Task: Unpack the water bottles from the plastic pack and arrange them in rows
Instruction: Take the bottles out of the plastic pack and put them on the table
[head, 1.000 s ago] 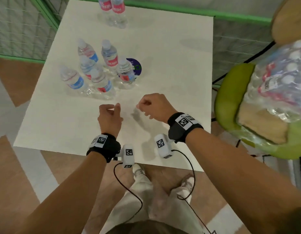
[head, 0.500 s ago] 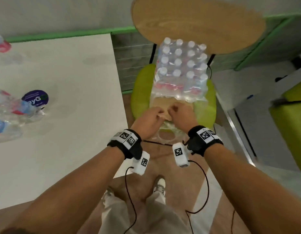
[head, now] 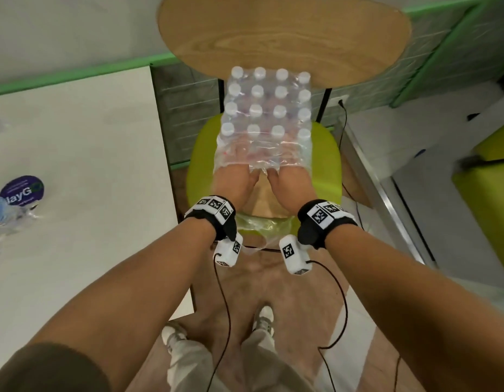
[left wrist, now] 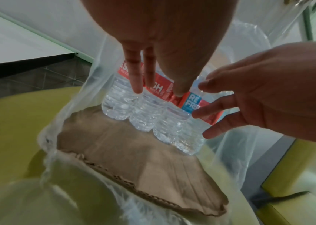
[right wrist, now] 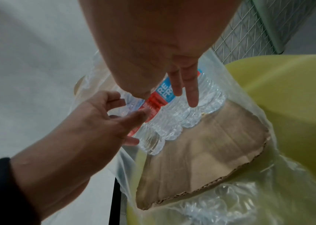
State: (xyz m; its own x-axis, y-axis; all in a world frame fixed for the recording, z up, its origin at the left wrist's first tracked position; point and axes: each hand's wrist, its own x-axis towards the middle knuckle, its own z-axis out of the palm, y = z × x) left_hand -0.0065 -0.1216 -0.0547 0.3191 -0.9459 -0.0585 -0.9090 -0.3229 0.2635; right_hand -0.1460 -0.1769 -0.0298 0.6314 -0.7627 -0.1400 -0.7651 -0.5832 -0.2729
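We reach both hands into the pack's (head: 266,114) torn near end on the chair (head: 325,162), where the front bottles (left wrist: 149,109) stand on cardboard (left wrist: 134,153). Left hand (head: 236,181) and right hand (head: 291,183) have fingers spread, gripping nothing yet. Film hangs close on both sides; the table (head: 89,222) lies open to our left.

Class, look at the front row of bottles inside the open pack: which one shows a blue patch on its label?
The third bottle from the left, between the left hand and right hand. Its label reads "RE FRESH" on blue; the others show only red.
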